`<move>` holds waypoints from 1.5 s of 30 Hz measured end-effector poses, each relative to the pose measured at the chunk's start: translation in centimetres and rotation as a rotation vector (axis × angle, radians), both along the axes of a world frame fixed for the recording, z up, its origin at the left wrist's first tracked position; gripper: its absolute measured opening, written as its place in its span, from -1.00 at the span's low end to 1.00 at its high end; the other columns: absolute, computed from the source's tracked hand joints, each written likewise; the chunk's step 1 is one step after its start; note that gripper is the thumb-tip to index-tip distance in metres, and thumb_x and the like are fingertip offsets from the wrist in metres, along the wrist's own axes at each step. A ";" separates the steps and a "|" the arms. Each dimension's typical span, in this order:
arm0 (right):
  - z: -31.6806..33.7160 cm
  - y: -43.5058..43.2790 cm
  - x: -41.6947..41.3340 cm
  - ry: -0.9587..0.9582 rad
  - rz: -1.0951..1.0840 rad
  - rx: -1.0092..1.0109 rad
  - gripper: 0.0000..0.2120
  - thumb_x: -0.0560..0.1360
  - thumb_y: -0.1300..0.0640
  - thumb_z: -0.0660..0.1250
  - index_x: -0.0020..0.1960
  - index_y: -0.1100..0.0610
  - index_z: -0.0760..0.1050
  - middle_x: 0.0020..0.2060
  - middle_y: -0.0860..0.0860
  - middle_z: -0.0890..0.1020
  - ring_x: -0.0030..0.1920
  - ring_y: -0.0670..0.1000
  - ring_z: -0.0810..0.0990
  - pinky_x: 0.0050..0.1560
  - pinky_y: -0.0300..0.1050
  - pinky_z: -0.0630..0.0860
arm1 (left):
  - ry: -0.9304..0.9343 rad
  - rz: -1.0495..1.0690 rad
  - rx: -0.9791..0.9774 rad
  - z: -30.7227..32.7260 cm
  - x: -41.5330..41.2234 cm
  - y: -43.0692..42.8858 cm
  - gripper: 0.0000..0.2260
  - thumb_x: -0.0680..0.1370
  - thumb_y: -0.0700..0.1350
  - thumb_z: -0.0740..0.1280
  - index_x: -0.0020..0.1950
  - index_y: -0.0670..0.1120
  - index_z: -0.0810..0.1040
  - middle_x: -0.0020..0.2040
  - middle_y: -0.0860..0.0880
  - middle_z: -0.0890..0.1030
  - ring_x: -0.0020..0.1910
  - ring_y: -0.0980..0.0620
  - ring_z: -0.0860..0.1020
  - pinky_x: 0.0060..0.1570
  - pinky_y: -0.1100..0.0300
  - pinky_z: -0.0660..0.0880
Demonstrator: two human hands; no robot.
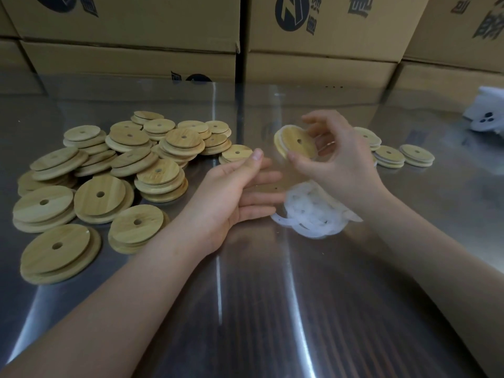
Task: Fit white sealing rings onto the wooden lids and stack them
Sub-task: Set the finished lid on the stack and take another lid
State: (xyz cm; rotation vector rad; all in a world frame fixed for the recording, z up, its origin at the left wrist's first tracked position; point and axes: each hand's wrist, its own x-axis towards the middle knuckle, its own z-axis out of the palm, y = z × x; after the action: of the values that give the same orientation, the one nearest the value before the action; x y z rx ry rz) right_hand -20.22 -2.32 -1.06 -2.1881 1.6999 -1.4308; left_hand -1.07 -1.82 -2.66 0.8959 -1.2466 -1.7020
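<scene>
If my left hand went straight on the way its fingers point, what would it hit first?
Most likely the pile of white rings, just beyond the left hand's fingertips; the upper fingers may meet the right hand instead; depth is unclear.
</scene>
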 end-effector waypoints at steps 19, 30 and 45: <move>-1.6 -3.4 -9.0 0.041 -0.613 0.204 -0.55 0.38 0.00 0.43 0.19 0.19 0.50 0.09 0.20 0.58 0.16 0.23 0.48 0.04 -0.01 0.36 | -0.227 0.127 -0.156 0.5 -0.3 0.8 -0.81 0.65 -0.13 0.23 0.00 -0.08 0.64 -0.13 -0.04 0.72 -0.17 -0.06 0.70 -0.21 0.15 0.65; -1.8 -3.6 -9.7 0.088 -0.675 0.243 -0.65 0.48 0.01 0.38 0.13 0.25 0.55 0.09 0.26 0.57 0.16 0.29 0.46 0.14 0.05 0.34 | -0.656 0.331 -0.597 0.2 -0.3 1.1 -0.83 0.60 -0.13 0.27 -0.07 0.06 0.64 -0.18 0.13 0.66 -0.12 0.15 0.61 -0.01 0.07 0.57; -1.3 -3.2 -8.3 0.130 -0.620 0.241 -0.65 0.55 0.07 0.27 0.29 0.16 0.51 0.33 0.24 0.37 0.34 0.29 0.28 0.37 0.19 0.21 | -1.588 0.509 -0.486 1.2 2.3 0.0 -0.56 0.54 0.10 0.27 0.38 0.00 0.40 0.32 -0.14 0.38 0.35 -0.23 0.28 0.25 -0.14 0.22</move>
State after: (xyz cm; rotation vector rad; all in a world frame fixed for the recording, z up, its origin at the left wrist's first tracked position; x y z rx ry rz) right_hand -28.50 -5.51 -2.39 -1.7358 2.5918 -1.0845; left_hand 1.24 -1.80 -1.48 2.0854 -1.9352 0.0279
